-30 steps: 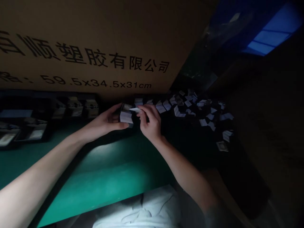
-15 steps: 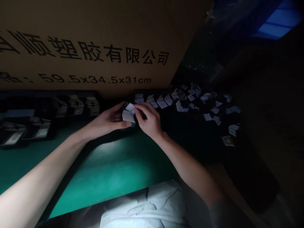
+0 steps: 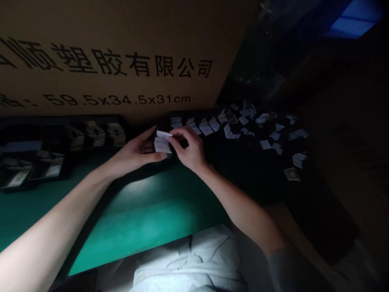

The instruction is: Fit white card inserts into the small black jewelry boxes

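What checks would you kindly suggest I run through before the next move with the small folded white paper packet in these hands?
Left hand gripping the small folded white paper packet: ok.
Right hand pinching the packet's top white flap: ok.
Inside of the packet: cannot tell, the hands and dim light hide it.
Loose folded white paper slips on the dark surface: ok, apart from both hands.
Contents of the dark compartmented tray: cannot tell, too dim.
Light around the hands: not ok, the work area is dim.
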The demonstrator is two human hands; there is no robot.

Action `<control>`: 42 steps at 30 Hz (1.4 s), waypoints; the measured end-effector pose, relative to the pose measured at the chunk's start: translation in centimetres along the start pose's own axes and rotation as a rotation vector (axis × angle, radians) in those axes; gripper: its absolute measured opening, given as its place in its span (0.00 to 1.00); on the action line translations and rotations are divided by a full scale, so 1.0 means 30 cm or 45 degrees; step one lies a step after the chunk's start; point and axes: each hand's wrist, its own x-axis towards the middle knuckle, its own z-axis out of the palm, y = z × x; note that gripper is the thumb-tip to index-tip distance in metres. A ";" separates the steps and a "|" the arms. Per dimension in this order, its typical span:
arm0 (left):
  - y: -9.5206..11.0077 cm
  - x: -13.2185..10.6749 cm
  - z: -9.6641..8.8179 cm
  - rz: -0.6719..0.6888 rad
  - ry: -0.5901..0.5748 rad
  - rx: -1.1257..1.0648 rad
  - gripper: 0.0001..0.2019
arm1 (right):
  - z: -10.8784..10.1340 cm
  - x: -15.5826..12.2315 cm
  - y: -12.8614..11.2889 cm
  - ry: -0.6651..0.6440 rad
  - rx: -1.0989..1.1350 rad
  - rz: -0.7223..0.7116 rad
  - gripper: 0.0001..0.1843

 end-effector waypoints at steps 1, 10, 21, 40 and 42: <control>0.001 -0.001 0.000 -0.008 0.002 0.004 0.58 | -0.001 -0.001 -0.001 -0.025 -0.006 0.018 0.06; -0.022 0.010 -0.004 0.026 0.003 0.077 0.60 | -0.007 0.003 -0.010 -0.051 -0.269 -0.227 0.14; 0.003 -0.001 0.014 0.089 0.009 0.188 0.57 | -0.007 0.000 -0.008 -0.034 -0.414 -0.304 0.17; -0.020 0.003 0.000 0.075 -0.042 0.174 0.59 | -0.013 0.006 -0.017 -0.026 -0.414 -0.198 0.14; -0.018 0.003 -0.001 0.060 -0.042 0.171 0.60 | -0.013 0.005 -0.016 -0.041 -0.427 -0.190 0.14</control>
